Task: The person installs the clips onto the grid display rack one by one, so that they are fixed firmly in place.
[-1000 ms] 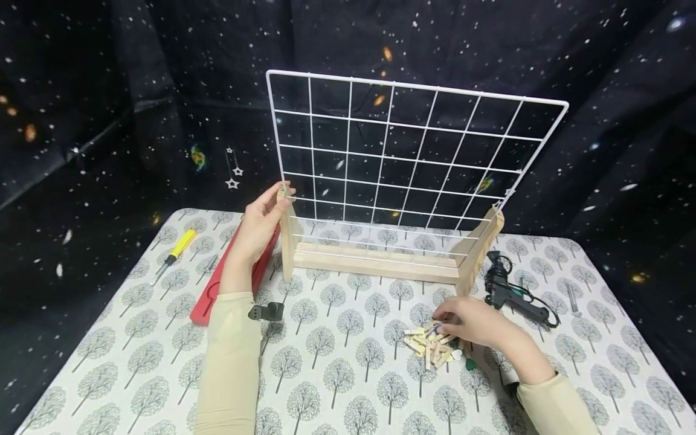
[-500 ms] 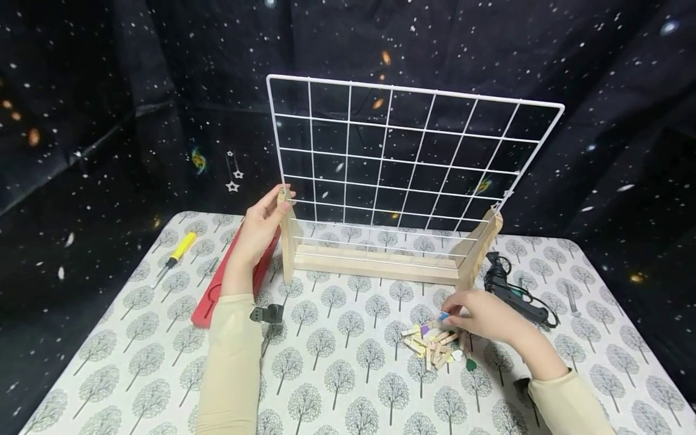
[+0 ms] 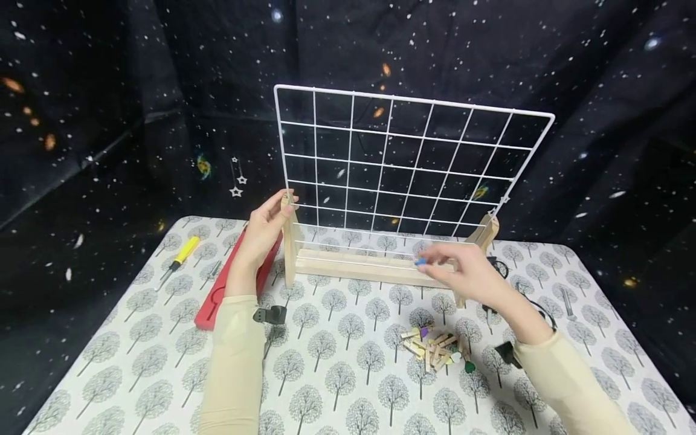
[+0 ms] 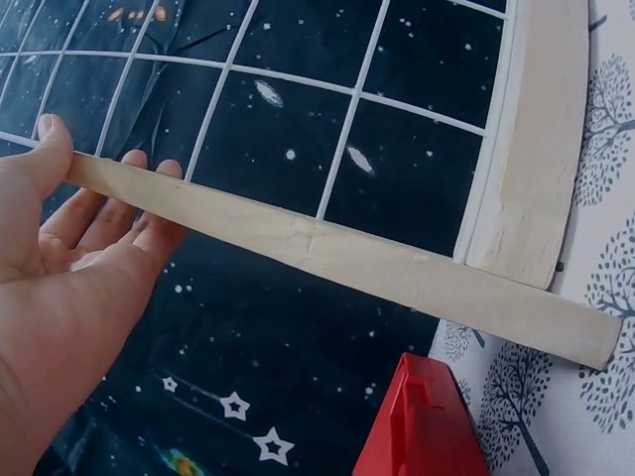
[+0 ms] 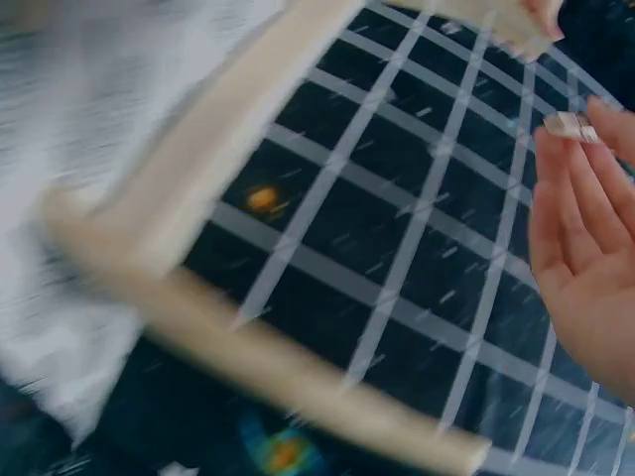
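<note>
A white wire grid (image 3: pixel 359 162) stands tilted in a wooden frame with two side posts and a crossbar (image 3: pixel 353 266). My left hand (image 3: pixel 260 237) grips the top of the left wooden post (image 4: pixel 298 238), thumb on one side and fingers on the other. In the air before the grid's lower right part, my right hand (image 3: pixel 470 278) pinches a small wooden clothespin (image 5: pixel 570 126) between thumb and fingertips; its blue end shows in the head view. A pile of small wooden clothespins (image 3: pixel 435 353), some with purple, white or green ornaments, lies on the table below that hand.
A red tray-like case (image 3: pixel 209 311) lies beside the left forearm, with a yellow-handled screwdriver (image 3: pixel 187 249) farther left. Behind the right hand is a black corded tool (image 3: pixel 499 266), mostly covered. A dark starry cloth (image 3: pixel 136 109) hangs behind the tree-patterned table (image 3: pixel 337 380).
My right hand has picked the blue-ended clothespin out of the pile and lifted it up and forward towards the grid. My left hand keeps its grip on the post.
</note>
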`<state>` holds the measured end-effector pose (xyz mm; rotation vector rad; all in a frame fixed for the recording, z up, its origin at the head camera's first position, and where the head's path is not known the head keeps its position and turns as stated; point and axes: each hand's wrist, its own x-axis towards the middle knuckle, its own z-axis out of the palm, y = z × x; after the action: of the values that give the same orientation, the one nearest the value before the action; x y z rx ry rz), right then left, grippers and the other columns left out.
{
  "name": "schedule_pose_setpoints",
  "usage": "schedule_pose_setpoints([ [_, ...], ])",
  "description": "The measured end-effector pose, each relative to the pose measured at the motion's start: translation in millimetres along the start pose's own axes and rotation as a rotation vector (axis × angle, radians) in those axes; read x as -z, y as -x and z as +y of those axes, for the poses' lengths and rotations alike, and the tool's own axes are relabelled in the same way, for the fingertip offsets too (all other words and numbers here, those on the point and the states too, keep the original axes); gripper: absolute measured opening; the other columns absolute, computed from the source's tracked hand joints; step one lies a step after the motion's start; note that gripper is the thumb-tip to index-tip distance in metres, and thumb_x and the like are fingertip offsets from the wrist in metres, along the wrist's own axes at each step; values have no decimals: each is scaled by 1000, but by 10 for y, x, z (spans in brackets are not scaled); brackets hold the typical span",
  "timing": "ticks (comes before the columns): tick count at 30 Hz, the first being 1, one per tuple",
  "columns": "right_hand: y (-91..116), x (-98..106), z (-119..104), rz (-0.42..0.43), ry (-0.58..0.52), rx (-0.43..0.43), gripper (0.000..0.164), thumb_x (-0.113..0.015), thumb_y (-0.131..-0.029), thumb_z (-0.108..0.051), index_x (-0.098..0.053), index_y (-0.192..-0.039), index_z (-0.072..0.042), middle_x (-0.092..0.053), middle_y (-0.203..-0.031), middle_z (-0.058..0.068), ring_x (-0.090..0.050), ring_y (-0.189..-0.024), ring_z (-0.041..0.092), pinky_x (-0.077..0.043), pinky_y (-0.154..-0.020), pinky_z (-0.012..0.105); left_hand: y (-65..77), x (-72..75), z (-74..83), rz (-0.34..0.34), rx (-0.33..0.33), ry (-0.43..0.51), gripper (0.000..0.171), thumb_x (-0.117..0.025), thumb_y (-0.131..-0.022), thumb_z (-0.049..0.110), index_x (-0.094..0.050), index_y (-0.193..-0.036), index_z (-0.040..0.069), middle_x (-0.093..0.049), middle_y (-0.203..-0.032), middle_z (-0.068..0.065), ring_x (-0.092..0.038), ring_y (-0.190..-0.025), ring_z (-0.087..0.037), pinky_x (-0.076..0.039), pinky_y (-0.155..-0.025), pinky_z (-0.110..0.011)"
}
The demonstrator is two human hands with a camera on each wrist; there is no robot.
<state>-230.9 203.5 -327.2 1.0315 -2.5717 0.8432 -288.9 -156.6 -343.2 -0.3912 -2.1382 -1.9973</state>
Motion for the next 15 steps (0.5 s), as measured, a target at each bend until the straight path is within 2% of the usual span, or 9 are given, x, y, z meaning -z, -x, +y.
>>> schedule_pose_setpoints([
  [5,-558,-40,-357,119,-120,30,26,-64,-77,-31,-63,-100,-18,-66,-89,-9,-60,-76,-1,-49,-71,20,-19,21,-37,-5,3,31,43,-50,-88,18,-41,-129,11,-47,-125,-16,-45,-115,-24,-28,-101,-38],
  [9,-995,-47,-733,166,-333,13,25,-65,-77,-24,-62,-99,-12,-66,-91,0,-62,-79,5,-50,-70,22,-36,32,-46,-2,15,32,43,-51,-88,20,-41,-130,14,-47,-126,-14,-44,-115,-22,-26,-102,-37],
  [12,-1249,10,-1036,190,-465,-11,24,-64,-78,-17,-62,-99,-6,-66,-90,6,-63,-81,10,-50,-72,24,-38,29,-47,-8,23,32,44,-50,-88,20,-40,-130,13,-46,-126,-14,-44,-116,-22,-26,-103,-38],
  [15,-1458,94,-1283,208,-494,-10,24,-63,-79,-14,-61,-100,-2,-66,-89,9,-63,-81,11,-50,-74,23,-34,16,-44,-16,21,33,44,-49,-89,20,-39,-131,13,-46,-126,-15,-44,-116,-22,-26,-103,-38],
])
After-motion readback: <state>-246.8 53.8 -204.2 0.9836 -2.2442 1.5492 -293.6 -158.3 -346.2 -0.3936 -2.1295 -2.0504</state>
